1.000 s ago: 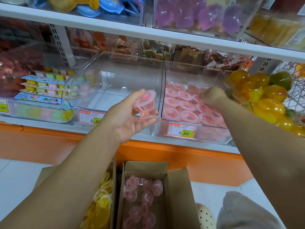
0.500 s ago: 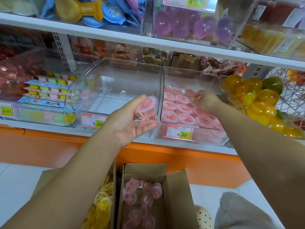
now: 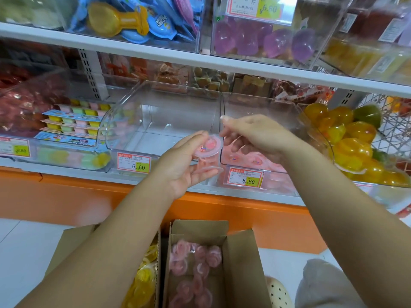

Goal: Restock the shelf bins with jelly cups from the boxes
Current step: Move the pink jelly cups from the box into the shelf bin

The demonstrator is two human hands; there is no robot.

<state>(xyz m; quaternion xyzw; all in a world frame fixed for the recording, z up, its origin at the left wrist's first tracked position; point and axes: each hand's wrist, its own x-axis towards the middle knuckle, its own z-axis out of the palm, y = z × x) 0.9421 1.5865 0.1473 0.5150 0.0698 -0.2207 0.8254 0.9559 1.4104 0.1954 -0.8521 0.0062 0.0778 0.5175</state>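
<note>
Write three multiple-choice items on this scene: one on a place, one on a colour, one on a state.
1. The box of pink cups stands:
A) on the top shelf
B) on the floor, right of the yellow cups' box
C) in the wire basket

2. The jelly cup in the left hand is:
A) purple
B) yellow
C) pink

3. The box of pink cups is:
A) open-topped
B) taped shut
C) upside down

Key: 1 B, it sits low beside that box; 2 C, lid and jelly show pink; 3 A, its flaps stand apart, cups showing.
</note>
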